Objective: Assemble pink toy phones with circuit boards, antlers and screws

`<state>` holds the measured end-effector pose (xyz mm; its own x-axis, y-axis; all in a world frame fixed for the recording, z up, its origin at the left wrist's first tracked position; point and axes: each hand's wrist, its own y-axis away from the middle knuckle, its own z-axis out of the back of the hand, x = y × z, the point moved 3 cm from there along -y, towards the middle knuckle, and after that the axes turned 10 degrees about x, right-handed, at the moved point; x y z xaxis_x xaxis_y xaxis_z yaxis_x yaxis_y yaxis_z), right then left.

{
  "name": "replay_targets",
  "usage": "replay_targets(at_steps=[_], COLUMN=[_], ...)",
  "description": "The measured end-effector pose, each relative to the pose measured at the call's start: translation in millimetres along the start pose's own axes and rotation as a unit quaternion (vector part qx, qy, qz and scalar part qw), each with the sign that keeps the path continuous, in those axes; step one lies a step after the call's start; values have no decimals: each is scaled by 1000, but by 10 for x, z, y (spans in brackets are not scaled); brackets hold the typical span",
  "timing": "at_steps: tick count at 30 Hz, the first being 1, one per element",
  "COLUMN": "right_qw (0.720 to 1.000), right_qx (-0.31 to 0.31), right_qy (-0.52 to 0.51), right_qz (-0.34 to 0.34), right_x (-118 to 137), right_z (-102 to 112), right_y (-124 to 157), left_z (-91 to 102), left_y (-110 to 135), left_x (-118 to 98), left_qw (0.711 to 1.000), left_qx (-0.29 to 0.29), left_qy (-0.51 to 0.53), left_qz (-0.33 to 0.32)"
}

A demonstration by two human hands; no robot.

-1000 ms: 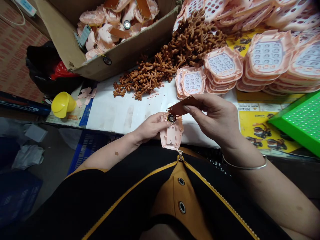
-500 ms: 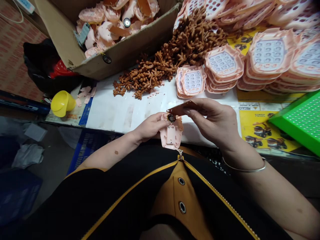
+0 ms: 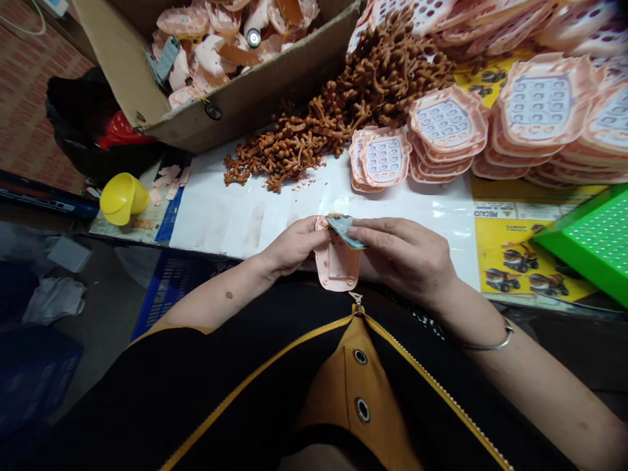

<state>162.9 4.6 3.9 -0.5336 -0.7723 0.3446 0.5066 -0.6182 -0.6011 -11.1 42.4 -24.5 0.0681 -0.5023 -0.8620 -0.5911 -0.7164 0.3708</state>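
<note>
Pale pink plastic shell [image 3: 338, 269] and grey-green circuit board [image 3: 345, 231].
The shell lies inner side up, a rectangular section moulded inside, in the left hand [image 3: 293, 247]; the board slants over its far end, in the right hand [image 3: 417, 256].

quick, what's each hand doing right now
Left hand: closed, holding the pink plastic shell.
Right hand: closed, holding the circuit board over the shell.

One head-worn camera is facing forward and down;
it is looking from close above the black jacket [image 3: 196, 386]; it is taking in the counter [image 3: 210, 219] just ahead.
</note>
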Motion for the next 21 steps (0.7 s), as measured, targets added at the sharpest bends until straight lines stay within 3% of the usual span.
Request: replay_targets(at_steps=[8,15,21], right_qw=[995,988,995], right_qx=[25,42,37], right_qy=[69,122,74], right_qz=[66,79,62], right_x=[85,151,132], right_z=[-167,-169,-224], right_y=[214,202,232], left_z=[-6,27,47], left_y=[-9,11,17], left_x=[-17,-16,-10], left_qw=[1000,997,996], left_qx=[15,1,-6], left_qy=[-1,-62,-75], left_qz=[-19,-46,-54])
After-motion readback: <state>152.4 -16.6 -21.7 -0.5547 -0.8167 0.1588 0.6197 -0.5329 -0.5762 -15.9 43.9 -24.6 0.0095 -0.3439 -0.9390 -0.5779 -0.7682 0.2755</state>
